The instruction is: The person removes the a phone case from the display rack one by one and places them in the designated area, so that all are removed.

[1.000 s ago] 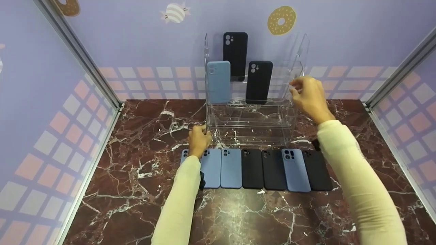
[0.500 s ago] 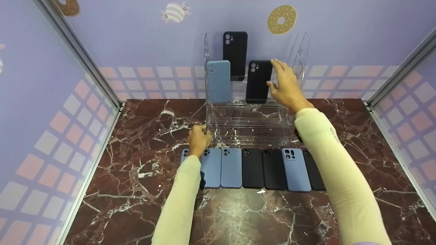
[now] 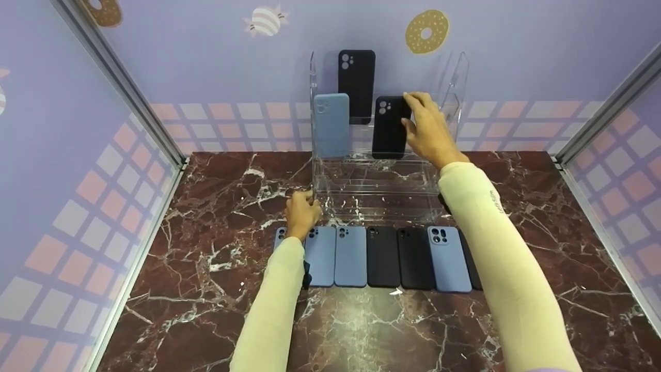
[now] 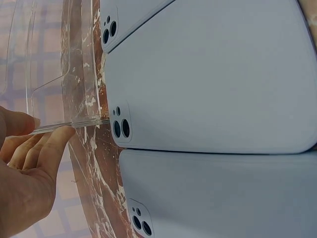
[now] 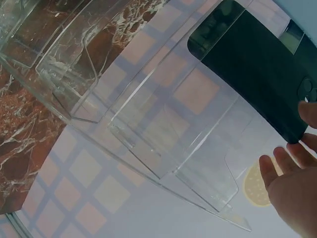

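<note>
In the head view, my right hand [image 3: 431, 129] is at the upper right corner of a black phone case [image 3: 388, 129] standing on a tier of a clear acrylic display stand [image 3: 377, 186]. The right wrist view has the thumb in front of this black case [image 5: 257, 64] and the fingers at its edge, pinching the corner. My left hand [image 3: 302, 212] pinches the stand's left side panel low down, thumb on one face and fingers on the other, as the left wrist view makes plain. A light blue phone case [image 3: 331, 124] shares the tier; another black phone case [image 3: 356, 85] stands higher behind.
In front of the stand, a row of blue phone cases [image 3: 351, 257] and black phone cases [image 3: 383, 257] lies flat on the marbled table [image 3: 361, 330]. My right forearm partly covers the row's right end. Patterned walls [image 3: 206, 62] enclose the back and sides.
My right hand has moved left from the stand's right side to the black case's corner. That case has shifted slightly left and down. The left hand has stayed at the side panel.
</note>
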Tool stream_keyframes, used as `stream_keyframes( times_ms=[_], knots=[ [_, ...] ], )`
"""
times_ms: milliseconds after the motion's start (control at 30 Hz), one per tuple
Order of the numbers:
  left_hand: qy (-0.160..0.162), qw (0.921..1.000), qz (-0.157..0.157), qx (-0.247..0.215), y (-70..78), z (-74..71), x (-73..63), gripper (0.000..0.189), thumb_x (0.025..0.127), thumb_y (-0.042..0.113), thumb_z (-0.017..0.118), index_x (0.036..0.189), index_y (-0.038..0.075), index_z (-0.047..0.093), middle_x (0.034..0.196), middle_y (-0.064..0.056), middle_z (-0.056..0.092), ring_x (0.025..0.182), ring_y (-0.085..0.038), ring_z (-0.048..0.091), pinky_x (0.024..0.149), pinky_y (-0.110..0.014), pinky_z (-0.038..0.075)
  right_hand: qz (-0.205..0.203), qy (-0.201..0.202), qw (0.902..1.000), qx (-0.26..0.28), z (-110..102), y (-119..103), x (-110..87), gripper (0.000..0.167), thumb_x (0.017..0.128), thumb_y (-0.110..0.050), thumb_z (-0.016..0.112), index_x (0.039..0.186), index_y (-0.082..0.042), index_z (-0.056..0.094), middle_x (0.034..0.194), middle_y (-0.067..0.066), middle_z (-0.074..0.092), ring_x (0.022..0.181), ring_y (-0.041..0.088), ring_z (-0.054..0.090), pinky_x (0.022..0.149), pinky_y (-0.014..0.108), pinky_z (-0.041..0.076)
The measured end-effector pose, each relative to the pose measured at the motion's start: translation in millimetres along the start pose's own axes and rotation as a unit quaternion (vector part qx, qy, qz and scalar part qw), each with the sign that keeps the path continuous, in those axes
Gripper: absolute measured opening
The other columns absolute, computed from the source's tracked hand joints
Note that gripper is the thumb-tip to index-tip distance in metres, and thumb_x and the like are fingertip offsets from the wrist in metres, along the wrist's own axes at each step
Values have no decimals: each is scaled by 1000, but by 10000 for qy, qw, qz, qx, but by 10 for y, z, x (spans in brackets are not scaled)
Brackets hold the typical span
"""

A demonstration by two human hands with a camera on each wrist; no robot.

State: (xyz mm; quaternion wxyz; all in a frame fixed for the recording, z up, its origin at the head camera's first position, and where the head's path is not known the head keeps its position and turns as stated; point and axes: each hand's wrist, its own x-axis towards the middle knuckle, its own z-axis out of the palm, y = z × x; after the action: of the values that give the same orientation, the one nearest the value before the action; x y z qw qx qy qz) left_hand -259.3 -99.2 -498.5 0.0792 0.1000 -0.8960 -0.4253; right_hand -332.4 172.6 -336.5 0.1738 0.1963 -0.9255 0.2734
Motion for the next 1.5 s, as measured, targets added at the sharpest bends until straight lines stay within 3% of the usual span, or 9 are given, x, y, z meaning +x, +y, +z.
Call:
stream_keyframes(
  times_ms=[133, 267, 533, 800, 1000, 1067, 1167, 1300, 1500],
  knots=[
    [-9, 10000, -25, 30, -1, -4, 4, 31, 94, 8, 67, 124, 10, 73, 108, -10, 76, 104, -33, 68, 95, -51, 47, -126, 601, 9973, 394, -2, -6, -15, 37, 96, 3, 63, 133, 9, 58, 130, 23, 56, 123, 37, 54, 109, 43, 40],
    [-3, 10000, 1, 34, -1, -6, -7, 30, 93, 8, 67, 122, 11, 75, 106, -9, 76, 100, -32, 69, 92, -50, 49, -223, 1214, 9894, 760, 0, -8, -36, 22, 91, 11, 66, 112, 11, 69, 112, 23, 65, 105, 35, 66, 95, 40, 52],
    [31, 9998, 140, 107, 16, -6, 1, 15, 93, 7, 67, 99, 11, 79, 92, -5, 76, 90, -30, 68, 86, -50, 49, -567, 1994, 9738, 933, 6, 41, -69, 12, 86, 16, 67, 91, 8, 73, 92, 21, 70, 89, 34, 71, 84, 43, 54],
    [-88, 9999, -45, 80, 15, 7, -2, 22, 93, 9, 66, 110, 13, 79, 98, -6, 76, 95, -30, 68, 90, -50, 48, -849, 2471, 9606, 943, -11, 95, -131, 15, 85, 18, 61, 90, 9, 72, 89, 22, 70, 84, 33, 69, 79, 35, 57],
    [-59, 10000, -34, 40, 3, -5, 11, 21, 93, 8, 66, 108, 12, 79, 97, -6, 77, 94, -30, 69, 91, -50, 48, -960, 2726, 9490, 1260, -177, 21, -160, 14, 85, 18, 61, 92, 11, 71, 91, 21, 70, 85, 30, 68, 79, 19, 54],
    [-90, 10000, -22, 33, 3, -4, 14, 18, 93, 8, 66, 105, 12, 80, 96, -6, 77, 93, -29, 68, 91, -50, 48, -998, 2757, 9473, 1292, -250, 16, -195, 13, 86, 18, 62, 92, 12, 71, 92, 22, 70, 84, 29, 68, 78, 17, 53],
    [-78, 10000, -7, 3, -2, -8, 15, 23, 93, 8, 66, 112, 12, 79, 100, -7, 77, 93, -29, 69, 91, -50, 49, -993, 2771, 9484, 1179, -364, 36, -244, 12, 86, 19, 62, 92, 12, 70, 92, 21, 70, 83, 24, 66, 75, 16, 52],
    [-38, 10000, 2, -19, -5, -8, 10, 32, 93, 8, 67, 124, 9, 73, 109, -10, 76, 98, -32, 70, 92, -50, 50, -815, 2799, 9524, 890, -530, 108, -324, 13, 86, 20, 61, 91, 11, 70, 91, 21, 70, 81, 13, 62, 72, 13, 49],
    [58, 10000, 24, 23, 5, 4, 0, 30, 93, 9, 67, 122, 7, 74, 110, -13, 75, 107, -34, 69, 96, -49, 49, -145, 2867, 9555, 679, -814, 294, -495, 21, 83, 24, 55, 93, 12, 70, 91, 19, 69, 78, 2, 57, 72, 13, 49]
  ],
)
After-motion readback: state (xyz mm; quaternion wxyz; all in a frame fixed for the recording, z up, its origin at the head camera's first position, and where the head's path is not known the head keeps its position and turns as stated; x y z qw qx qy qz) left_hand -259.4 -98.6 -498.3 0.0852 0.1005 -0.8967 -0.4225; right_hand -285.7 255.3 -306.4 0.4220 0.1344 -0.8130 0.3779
